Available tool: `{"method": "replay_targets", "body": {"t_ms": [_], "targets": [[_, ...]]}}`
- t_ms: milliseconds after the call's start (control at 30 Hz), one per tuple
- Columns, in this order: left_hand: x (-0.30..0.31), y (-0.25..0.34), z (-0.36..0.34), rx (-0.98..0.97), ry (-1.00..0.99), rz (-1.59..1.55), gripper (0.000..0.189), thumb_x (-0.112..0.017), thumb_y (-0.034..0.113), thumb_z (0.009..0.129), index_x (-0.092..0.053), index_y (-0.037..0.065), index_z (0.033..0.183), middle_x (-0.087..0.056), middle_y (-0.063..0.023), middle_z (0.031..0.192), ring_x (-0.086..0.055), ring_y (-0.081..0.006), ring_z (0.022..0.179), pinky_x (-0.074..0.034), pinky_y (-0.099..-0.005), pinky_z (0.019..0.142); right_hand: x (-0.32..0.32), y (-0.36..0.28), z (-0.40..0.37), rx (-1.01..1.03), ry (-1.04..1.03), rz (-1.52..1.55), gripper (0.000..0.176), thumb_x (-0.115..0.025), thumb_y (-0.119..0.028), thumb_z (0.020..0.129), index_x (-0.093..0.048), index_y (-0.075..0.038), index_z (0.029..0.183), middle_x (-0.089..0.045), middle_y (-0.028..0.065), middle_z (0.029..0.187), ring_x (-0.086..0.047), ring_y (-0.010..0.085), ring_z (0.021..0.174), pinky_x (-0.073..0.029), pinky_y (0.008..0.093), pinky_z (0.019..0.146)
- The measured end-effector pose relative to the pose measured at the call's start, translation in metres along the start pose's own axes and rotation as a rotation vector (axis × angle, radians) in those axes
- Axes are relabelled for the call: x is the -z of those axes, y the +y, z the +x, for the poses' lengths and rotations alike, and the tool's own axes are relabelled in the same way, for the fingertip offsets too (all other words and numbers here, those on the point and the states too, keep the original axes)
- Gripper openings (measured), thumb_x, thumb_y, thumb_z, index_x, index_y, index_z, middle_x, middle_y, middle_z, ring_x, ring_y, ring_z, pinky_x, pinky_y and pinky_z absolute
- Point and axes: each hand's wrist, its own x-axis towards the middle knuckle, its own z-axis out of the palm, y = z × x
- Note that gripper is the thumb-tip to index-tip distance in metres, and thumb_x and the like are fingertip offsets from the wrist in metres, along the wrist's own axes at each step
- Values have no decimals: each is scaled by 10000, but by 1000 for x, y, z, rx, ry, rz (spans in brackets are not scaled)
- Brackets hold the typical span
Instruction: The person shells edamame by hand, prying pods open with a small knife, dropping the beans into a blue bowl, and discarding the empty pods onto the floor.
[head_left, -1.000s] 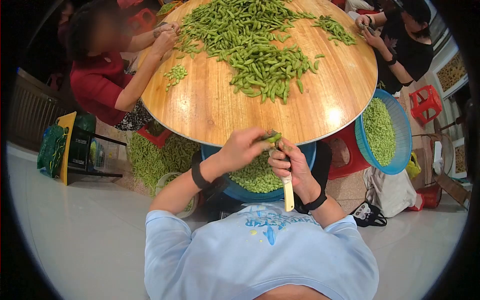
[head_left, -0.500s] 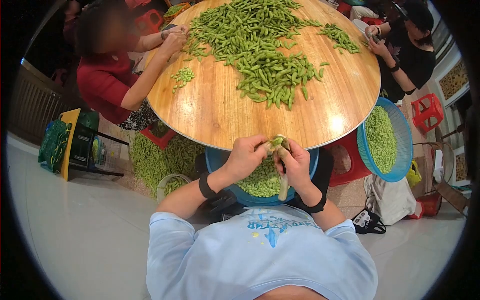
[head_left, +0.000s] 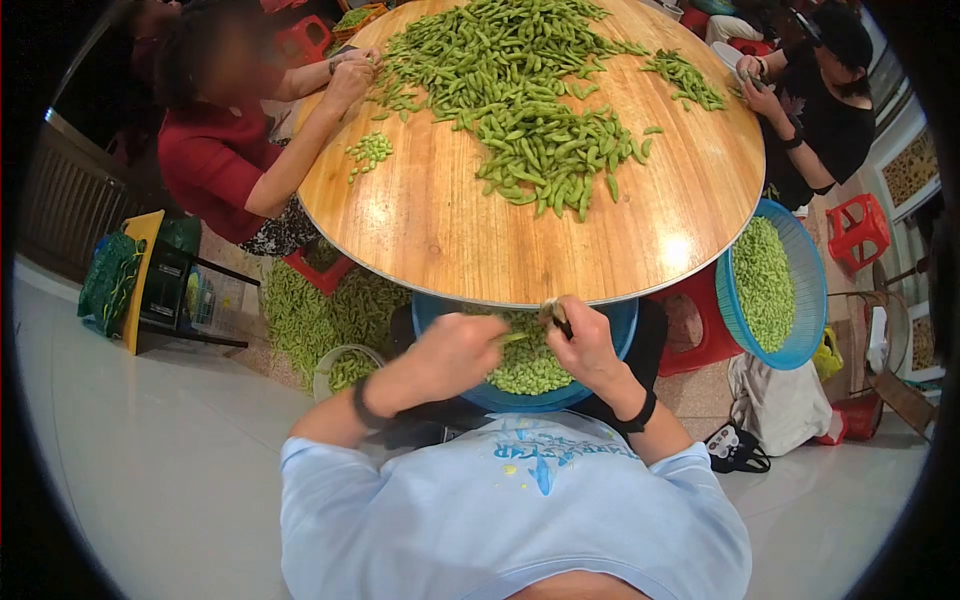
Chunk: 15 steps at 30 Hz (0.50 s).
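My left hand (head_left: 455, 352) is closed, slightly blurred, with a green soybean pod (head_left: 512, 338) sticking out of its fingertips. My right hand (head_left: 585, 348) is closed at the table's front edge. Something dark (head_left: 563, 322) shows between its thumb and fingers, too small to make out. Below both hands stands a blue basin (head_left: 622, 330) holding shelled green beans (head_left: 530, 372). A big heap of unshelled pods (head_left: 500, 70) covers the far middle of the round wooden table (head_left: 400, 230).
A person in red (head_left: 215, 160) sits at the left, another in black (head_left: 830, 110) at the right. Pods (head_left: 300, 330) cover the floor at left beside a white bucket (head_left: 322, 385). A blue basket (head_left: 815, 300) of beans and red stools (head_left: 858, 232) stand right.
My left hand has pulled away to the left and down with a pod, parting from my right hand. A pale stick-like thing below my right hand no longer shows.
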Motion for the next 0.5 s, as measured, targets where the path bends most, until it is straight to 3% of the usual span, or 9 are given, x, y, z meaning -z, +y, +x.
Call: {"method": "replay_targets", "body": {"t_ms": [67,133,200,233,300,333,400,467,500], "targets": [[34,-19,-31,60,-250,335,131,-564,29,771,-604,-18,886,-572,-211,790,-590,-378,761,-489,-442,673,9,-3,-5,51,-235,113,198,-611,12,746,-537,22,930,-568,182,826,-591,374,675,-474,418,576],[45,-26,-35,70,-358,524,163,-557,23,766,-607,-11,917,-564,-213,852,-576,-381,819,-488,-444,715,5,-4,-10,81,-225,93,189,-621,-3,756,-548,18,928,-577,179,826,-597,366,676,-474,412,574],[51,-33,-16,-102,-141,558,200,-545,6,758,-595,-7,951,-528,-203,887,-544,-385,862,-479,-439,737,-1,1,-10,129,-172,58,198,-645,-47,788,-563,9,959,-591,173,787,-599,329,650,-477,372,560],[52,-32,5,-94,-90,493,210,-545,0,757,-589,-6,962,-523,-197,870,-544,-383,840,-479,-439,729,-2,0,-8,135,-170,58,198,-645,-47,788,-563,9,959,-591,173,787,-599,329,650,-477,372,560],[47,-38,64,-179,65,414,213,-547,-7,759,-583,-5,969,-512,-187,848,-545,-380,814,-480,-438,719,0,-4,-4,-138,-200,187,172,-639,-49,811,-559,15,950,-598,161,754,-571,305,606,-478,330,557],[39,-50,94,-269,169,397,205,-550,-8,762,-582,-5,964,-506,-184,843,-545,-380,810,-479,-436,716,-1,-1,-5,-176,-189,221,176,-594,-61,862,-555,29,1008,-601,114,727,-557,215,571,-470,282,554],[26,-67,147,-309,320,405,70,-554,-21,747,-559,-20,817,-514,-206,867,-548,-392,814,-480,-455,700,6,-9,-3,-281,-197,375,198,-560,-68,887,-547,33,1057,-597,87,728,-550,170,573,-462,269,546],[10,-94,180,-309,355,449,76,-567,-13,755,-582,-21,828,-513,-206,872,-548,-390,821,-482,-452,707,13,-14,-3,-408,-196,595,276,-452,-114,959,-514,22,1191,-572,23,742,-512,66,577,-418,225,498],[8,-95,187,-304,382,497,83,-580,-5,762,-606,-23,840,-512,-205,876,-548,-387,828,-484,-450,713,14,-13,-3,-404,-194,593,276,-452,-114,959,-514,22,1191,-572,23,742,-512,66,577,-418,225,498]]}}
